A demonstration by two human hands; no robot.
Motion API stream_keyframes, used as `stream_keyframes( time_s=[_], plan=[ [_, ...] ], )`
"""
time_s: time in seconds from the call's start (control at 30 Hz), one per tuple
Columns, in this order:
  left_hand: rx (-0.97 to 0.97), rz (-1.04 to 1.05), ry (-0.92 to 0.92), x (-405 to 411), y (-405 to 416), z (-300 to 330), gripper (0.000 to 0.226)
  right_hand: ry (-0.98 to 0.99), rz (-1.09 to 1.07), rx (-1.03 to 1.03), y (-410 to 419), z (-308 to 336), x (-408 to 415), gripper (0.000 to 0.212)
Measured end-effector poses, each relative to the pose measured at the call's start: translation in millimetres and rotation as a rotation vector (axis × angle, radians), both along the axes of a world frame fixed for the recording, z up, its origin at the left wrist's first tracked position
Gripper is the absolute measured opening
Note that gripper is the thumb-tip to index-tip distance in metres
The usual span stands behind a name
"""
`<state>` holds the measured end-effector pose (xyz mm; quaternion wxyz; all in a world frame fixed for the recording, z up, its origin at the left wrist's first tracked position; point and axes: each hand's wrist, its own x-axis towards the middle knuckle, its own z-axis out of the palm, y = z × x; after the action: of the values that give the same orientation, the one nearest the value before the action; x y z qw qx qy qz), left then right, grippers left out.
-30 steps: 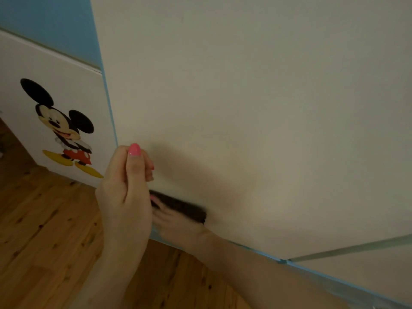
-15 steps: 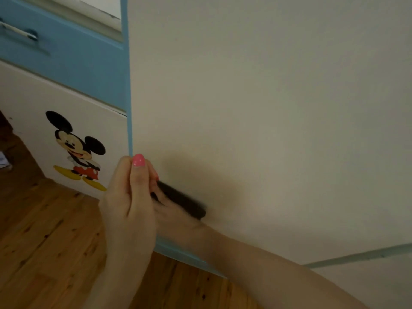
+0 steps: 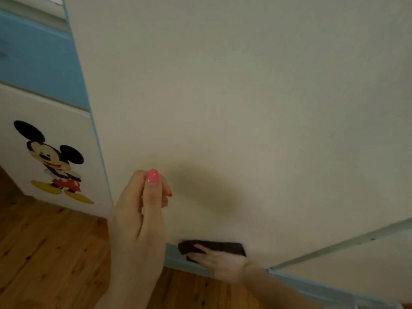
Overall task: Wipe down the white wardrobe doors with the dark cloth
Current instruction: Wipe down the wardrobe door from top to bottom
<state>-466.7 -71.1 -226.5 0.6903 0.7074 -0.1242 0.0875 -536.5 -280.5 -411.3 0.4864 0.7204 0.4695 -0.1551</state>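
Wood floor [image 3: 44, 253] below, white wardrobe filling most of the view, blue trim along the edges. Cloth [image 3: 214, 248] is pressed flat against the door [image 3: 245, 108] at its very bottom, touching the blue bottom edge [image 3: 176, 257], a bit right of the door's left corner. Right hand [image 3: 220, 262] lies over the cloth's lower part with fingers spread and nearly flat, palm pushing it onto the panel; more a press than a pinch, nothing else held.

Half a second ago the cloth sat higher and closer to the left edge, tucked partly behind the other hand; now it has dropped down to the bottom trim and slid right. So the stroke has run out of door at the lower limit, and this lower-left patch looks covered.

Left hand [image 3: 142, 217] hangs in front of the door near its left edge, fingers curled in loosely with thumb up, holding nothing that shows; whether it touches the door edge I cannot tell. It has barely moved.

Further out: a second door [image 3: 356, 264] starts right of the seam, not yet reached by the cloth. Left of the wardrobe, a cabinet [image 3: 29, 103] with a mouse sticker [image 3: 53, 161] and a blue drawer front [image 3: 40, 63] above it.

Likely next: sweep right along the bottom or go back up for another pass. Most of the panel above remains to be judged; no visible wet marks.
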Motion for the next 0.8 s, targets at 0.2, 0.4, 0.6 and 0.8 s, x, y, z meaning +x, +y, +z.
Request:
stream_keyframes(
  time_s=[0.2, 0.4, 0.6, 0.8],
  plan=[
    [-0.004, -0.068, -0.013, -13, -19, 51, 0.034, 0.134, 0.120, -0.416, -64, 51, -68, 0.046],
    [0.008, -0.149, -0.081, -34, -40, 120, 0.034, -0.037, -0.085, -0.139, -90, 141, -87, 0.037],
    [-0.025, -0.228, -0.213, -53, -62, 240, 0.032, -0.268, -0.068, 0.132, -95, 282, -91, 0.038],
    [-0.129, -0.284, -0.350, -70, -65, 367, 0.031, -0.429, -0.056, 0.217, -106, 425, -90, 0.042]
  ],
)
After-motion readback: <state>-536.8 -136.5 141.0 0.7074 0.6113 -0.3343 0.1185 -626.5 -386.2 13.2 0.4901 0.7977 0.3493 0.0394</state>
